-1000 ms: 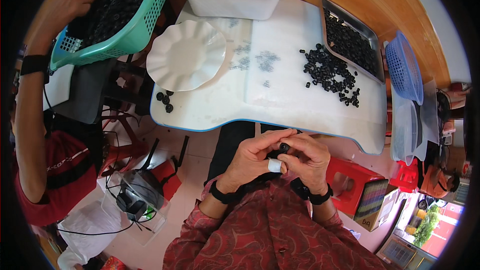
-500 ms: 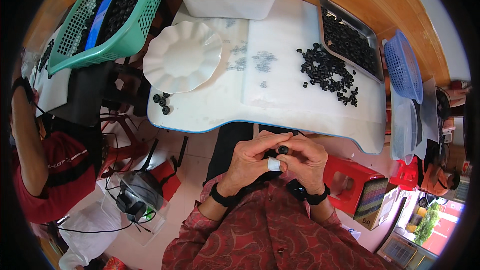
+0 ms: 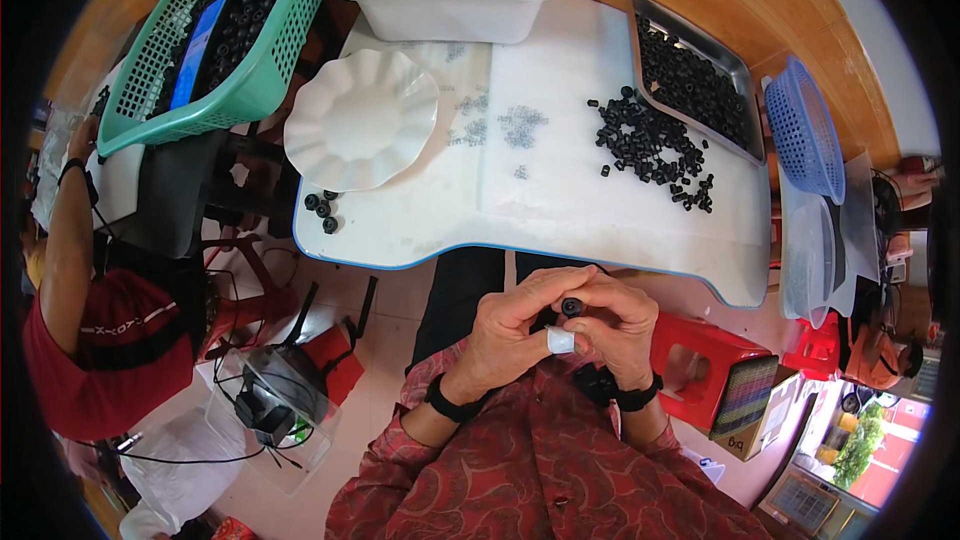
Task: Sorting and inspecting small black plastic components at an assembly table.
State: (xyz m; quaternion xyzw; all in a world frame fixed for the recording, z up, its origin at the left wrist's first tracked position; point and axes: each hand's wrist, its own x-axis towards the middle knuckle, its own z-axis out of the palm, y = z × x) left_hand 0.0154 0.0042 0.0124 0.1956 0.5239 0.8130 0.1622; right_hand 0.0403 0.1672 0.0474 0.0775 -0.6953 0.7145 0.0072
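Where the left hand and right hand meet just off the smooth white table, both curled nearly closed, I see a small, round black part pinched between them. A pale wrap bands the left thumb. On the table lie a glossy plate with a fluted rim and, beside a shiny metal tray, a scatter of stubby black pieces.

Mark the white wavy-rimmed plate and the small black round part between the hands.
White wavy-rimmed plate (image 3: 362, 120), head view: its bare middle.
Small black round part (image 3: 572, 307), head view: its visible end.
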